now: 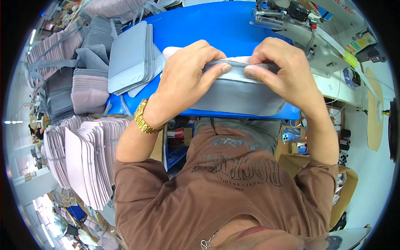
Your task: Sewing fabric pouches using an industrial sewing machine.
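Observation:
A grey fabric panel with rounded lower corners lies at the near edge of the blue table, directly in front of me. My left hand pinches its folded upper edge between thumb and fingers. A short way to the right, my right hand pinches the same edge, thumb on the near side. Between the two thumbs a seam or strip runs along the fold, and a pale pinkish layer shows just behind it. The fingers cover part of the edge, so its layers cannot be counted.
A sewing machine stands at the far right of the blue table. Stacked grey panels lie on the table's left. Further left are bundled grey and pink pieces, with a tall pale pile below. A cardboard box sits lower right.

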Demonstrator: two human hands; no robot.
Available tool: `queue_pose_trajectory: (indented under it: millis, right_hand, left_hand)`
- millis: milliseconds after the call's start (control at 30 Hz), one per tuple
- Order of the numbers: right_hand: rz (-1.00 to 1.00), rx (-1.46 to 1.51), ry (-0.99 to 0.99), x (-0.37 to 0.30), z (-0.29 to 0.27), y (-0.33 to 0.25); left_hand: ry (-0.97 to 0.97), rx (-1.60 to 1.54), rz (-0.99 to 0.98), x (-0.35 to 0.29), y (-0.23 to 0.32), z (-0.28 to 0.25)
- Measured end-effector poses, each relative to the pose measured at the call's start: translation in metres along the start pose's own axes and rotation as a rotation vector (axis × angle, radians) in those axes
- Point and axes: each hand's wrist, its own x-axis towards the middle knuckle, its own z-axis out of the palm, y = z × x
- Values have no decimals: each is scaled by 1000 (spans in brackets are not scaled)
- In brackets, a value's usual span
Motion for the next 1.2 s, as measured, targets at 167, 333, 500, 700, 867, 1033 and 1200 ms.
queue_pose_trajectory:
  millis: [167, 333, 500, 700, 867, 1033, 1200]
  right_hand:
    - [175, 89, -68, -6, -7, -1]
    - [117, 22, -12, -8, -7, -5]
    - [241, 149, -144, -16, -35, 2]
    - [266, 244, -78, -37, -39, 14]
    - [280, 280, 11, -44, -32, 10]
    - [292, 270, 45, -47, -30, 8]
    - [291, 265, 58, -49, -29, 7]
  left_hand:
    - [57, -19, 29, -4, -1, 3]
    - [67, -60, 26, -3, 1, 7]
    - [100, -63, -27, -11, -6, -5]
    - [82, -51, -32, -15, -8, -7]
    - [72, -51, -34, -16, -4, -8]
    - [64, -48, -21, -15, -2, -7]
    - [65, -59, -11, -14, -3, -7]
